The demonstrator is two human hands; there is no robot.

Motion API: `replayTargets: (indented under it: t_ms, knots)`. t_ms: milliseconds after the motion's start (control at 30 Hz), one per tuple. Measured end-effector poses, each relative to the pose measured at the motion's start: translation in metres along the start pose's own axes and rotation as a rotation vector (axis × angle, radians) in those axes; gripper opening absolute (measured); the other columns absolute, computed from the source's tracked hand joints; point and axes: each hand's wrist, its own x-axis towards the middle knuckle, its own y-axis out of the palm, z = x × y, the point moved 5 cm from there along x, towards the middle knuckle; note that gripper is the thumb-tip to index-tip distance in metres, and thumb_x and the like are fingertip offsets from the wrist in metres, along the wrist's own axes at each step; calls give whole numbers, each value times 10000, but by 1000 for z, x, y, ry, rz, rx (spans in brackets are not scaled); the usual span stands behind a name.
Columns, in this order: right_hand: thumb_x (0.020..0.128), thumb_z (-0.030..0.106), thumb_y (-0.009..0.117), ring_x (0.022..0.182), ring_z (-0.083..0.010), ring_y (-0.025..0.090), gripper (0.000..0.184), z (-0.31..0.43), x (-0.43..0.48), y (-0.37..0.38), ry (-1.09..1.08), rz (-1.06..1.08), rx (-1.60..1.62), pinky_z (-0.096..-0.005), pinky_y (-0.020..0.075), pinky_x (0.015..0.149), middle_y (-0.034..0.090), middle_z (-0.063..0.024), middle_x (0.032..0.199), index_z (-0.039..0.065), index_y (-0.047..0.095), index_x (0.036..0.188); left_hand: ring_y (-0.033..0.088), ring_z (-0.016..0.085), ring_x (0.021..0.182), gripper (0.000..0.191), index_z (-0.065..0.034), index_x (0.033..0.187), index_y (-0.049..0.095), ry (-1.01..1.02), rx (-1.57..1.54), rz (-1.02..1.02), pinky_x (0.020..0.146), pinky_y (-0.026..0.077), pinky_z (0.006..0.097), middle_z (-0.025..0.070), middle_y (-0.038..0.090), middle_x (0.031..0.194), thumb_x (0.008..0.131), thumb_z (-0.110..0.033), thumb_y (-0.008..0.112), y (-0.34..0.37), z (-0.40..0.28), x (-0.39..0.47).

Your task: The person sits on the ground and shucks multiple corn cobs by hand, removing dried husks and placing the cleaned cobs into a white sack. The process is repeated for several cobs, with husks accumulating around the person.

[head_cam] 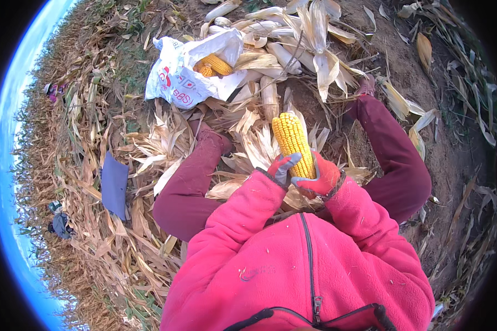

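Both hands wear red and grey work gloves and hold one bare ear of yellow corn [293,138] upright before the body. My left hand [285,166] appears on the picture's left side, its thumb across the lower part of the cob. My right hand [321,176] wraps the cob's base from the other side. Loose dry husks [256,145] lie between the legs, just beyond the ear. Farther off, a white printed plastic sack [178,76] stands with its mouth open, and husked yellow ears [216,65] show inside it.
Unhusked ears and pale husks [269,29] form a pile beside the sack. A flat blue-grey piece [114,186] lies on dry stalks at the left. Bent legs in maroon trousers [397,161] frame the work area. Other people [61,223] are far off at the left edge.
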Motion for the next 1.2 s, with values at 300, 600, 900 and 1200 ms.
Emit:
replayTargets:
  t_ms: [300, 600, 900, 1200]
  knots:
    - [780, 209, 774, 911, -189, 651, 645, -18, 5, -35, 77, -186, 215, -321, 520, 817, 659, -141, 1023, -32, 484, 1303, 657, 366, 761, 603, -35, 1189, 505, -99, -147, -251, 713, 560, 497, 215, 642, 929, 827, -494, 653, -71, -36, 97]
    - [836, 232, 722, 947, -191, 641, 609, -41, 15, -14, 251, -97, 493, -327, 510, 846, 643, -148, 1076, -25, 461, 1322, 664, 298, 890, 402, -73, 986, 604, 350, -315, -728, 740, 589, 438, 115, 651, 1043, 839, -446, 627, -184, -214, 192]
    - [865, 196, 680, 960, -142, 589, 557, -44, 10, -17, 233, -80, 657, -291, 493, 840, 601, -108, 1090, -15, 450, 1326, 448, 304, 1272, 662, -139, 1374, 442, -180, 1946, -316, 1041, 341, 547, 146, 485, 1357, 848, -506, 604, -143, 23, 90]
    - [865, 229, 698, 861, -150, 635, 558, -33, 10, -15, 184, -61, 600, -298, 522, 757, 638, -110, 1025, -30, 467, 1303, 453, 303, 1281, 785, -128, 1394, 435, -1108, 1924, -157, 1065, 309, 503, 107, 450, 1427, 797, -620, 568, -227, 6, 41]
